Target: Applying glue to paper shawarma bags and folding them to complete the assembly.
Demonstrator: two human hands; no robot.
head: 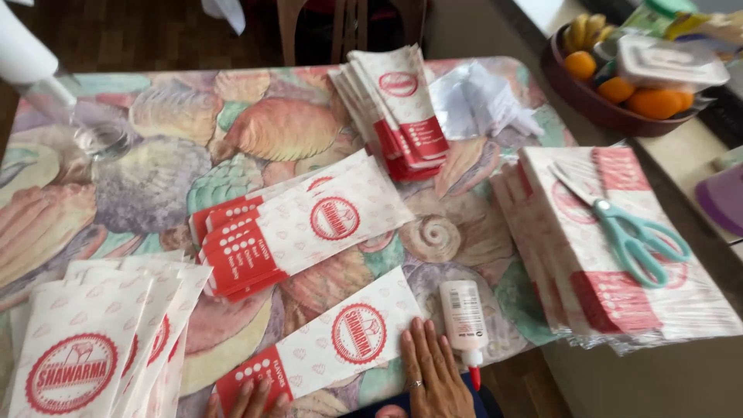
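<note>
Right hand [433, 371] flat, fingers spread, pressing right end of single white-red paper sleeve [333, 348] at tabletop [155, 178] near edge. Left hand [246, 396] fingertips only visible, resting open on sleeve's red end; no pinch. Glue bottle [463, 317] just beside right hand, lying down. Scissors [631, 232] on right stack [619, 255]. Best technique, judged: keep palms flat, smooth outward, edges aligned.

The right hand [433, 371] lies flat, palm down, fingers straight and close together, pointing away from the body, a ring on one finger. The left hand [246, 400] shows only its fingertips at the lower frame edge, well left of the right hand, pressed flat
</note>
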